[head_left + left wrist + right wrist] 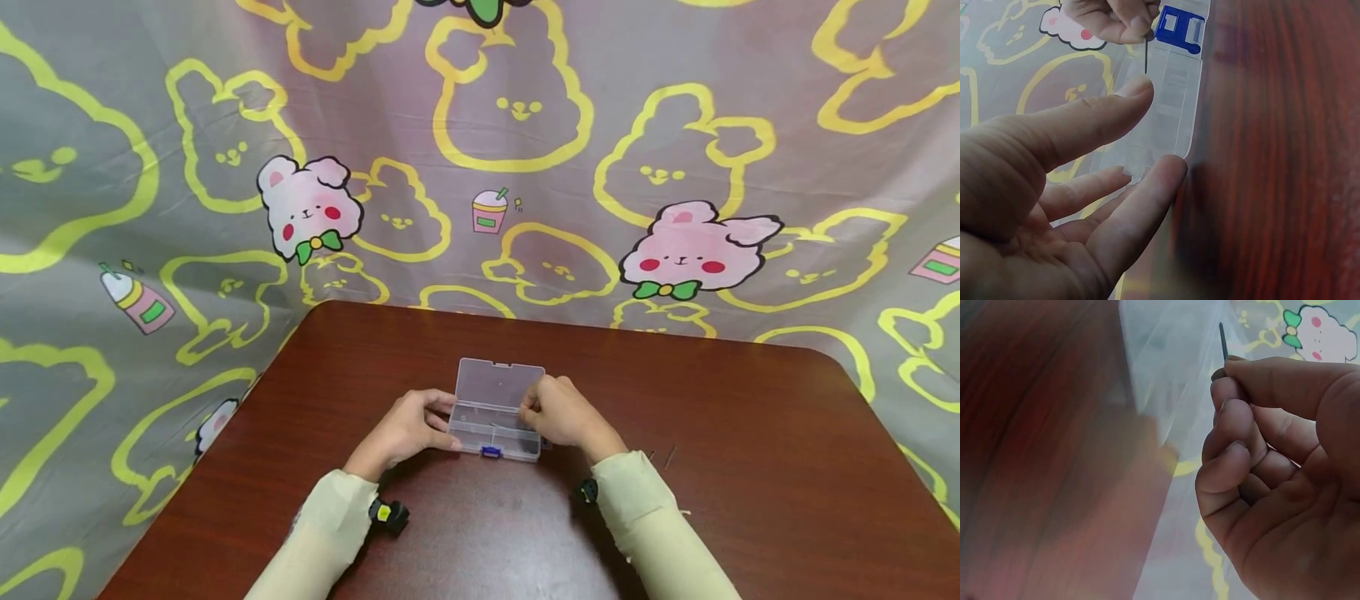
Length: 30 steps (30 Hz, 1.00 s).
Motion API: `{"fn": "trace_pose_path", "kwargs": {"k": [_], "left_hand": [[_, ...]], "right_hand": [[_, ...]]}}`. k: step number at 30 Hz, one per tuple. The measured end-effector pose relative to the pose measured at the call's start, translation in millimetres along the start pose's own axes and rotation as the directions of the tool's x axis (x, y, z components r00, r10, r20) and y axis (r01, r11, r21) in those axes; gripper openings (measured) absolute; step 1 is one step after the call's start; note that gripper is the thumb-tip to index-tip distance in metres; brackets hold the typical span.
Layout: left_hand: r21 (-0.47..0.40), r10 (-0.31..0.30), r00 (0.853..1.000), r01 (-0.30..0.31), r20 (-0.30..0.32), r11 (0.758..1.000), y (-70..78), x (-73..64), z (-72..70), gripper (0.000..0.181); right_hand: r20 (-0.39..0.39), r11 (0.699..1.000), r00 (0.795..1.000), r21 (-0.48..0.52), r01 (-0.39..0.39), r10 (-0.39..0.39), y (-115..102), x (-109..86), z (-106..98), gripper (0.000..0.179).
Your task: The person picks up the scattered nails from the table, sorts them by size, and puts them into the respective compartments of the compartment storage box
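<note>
A clear plastic compartment box [472,437] with a blue latch [491,452] sits on the table, its lid [495,383] raised at the back. My left hand [408,429] holds the box's left end, thumb at the near corner and fingers along the side. Over the right part of the box is my right hand [566,408]. Between its thumb and index fingertip it pinches a thin dark metal pin [1146,57], which hangs upright in the left wrist view. The same pin [1223,340] sticks out past the fingertips in the right wrist view.
On the brown wooden table [750,517], a few thin metal pieces [670,457] lie beside the right sleeve. A patterned curtain [525,125] with cartoon bears rises behind the table's far edge. Both wrists wear a black strap device [390,515].
</note>
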<state>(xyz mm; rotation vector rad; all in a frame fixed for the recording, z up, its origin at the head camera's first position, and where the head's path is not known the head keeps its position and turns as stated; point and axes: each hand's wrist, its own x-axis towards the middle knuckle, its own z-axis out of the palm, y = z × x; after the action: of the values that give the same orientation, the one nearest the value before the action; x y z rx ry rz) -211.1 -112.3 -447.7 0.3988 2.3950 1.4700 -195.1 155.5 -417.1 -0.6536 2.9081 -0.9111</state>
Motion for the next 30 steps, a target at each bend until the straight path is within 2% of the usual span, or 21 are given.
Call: {"fn": "trace_pose_path", "kwargs": {"k": [4, 8, 15, 22, 30], "left_hand": [[-0.004, -0.003, 1.000, 0.003, -0.001, 1.000, 0.6, -0.8, -0.1, 0.067], [-0.001, -0.005, 1.000, 0.005, 0.002, 1.000, 1.0, -0.9, 0.5, 0.066], [0.005, -0.016, 1.000, 0.016, -0.010, 1.000, 1.5, -1.5, -0.3, 0.066], [0.005, -0.007, 1.000, 0.007, -0.001, 1.000, 1.0, -1.4, 0.3, 0.065], [0.002, -0.002, 1.000, 0.002, -0.005, 1.000, 0.3, -2.9, 0.4, 0.065]], "right_hand": [[0.007, 0.999, 1.000, -0.047, 0.009, -0.009, -5.7, 3.8, 2.5, 0.042], [0.010, 0.996, 1.000, -0.091, 0.014, -0.014, -6.7, 4.0, 4.5, 0.047], [0.004, 0.992, 0.999, -0.120, 0.041, -0.041, -6.9, 4.2, 9.5, 0.044], [0.002, 0.990, 1.000, -0.138, 0.005, -0.005, -6.2, 3.2, 11.9, 0.042], [-0.031, 0.987, 0.999, -0.157, 0.038, -0.043, -4.7, 2.8, 12.5, 0.037]]}}
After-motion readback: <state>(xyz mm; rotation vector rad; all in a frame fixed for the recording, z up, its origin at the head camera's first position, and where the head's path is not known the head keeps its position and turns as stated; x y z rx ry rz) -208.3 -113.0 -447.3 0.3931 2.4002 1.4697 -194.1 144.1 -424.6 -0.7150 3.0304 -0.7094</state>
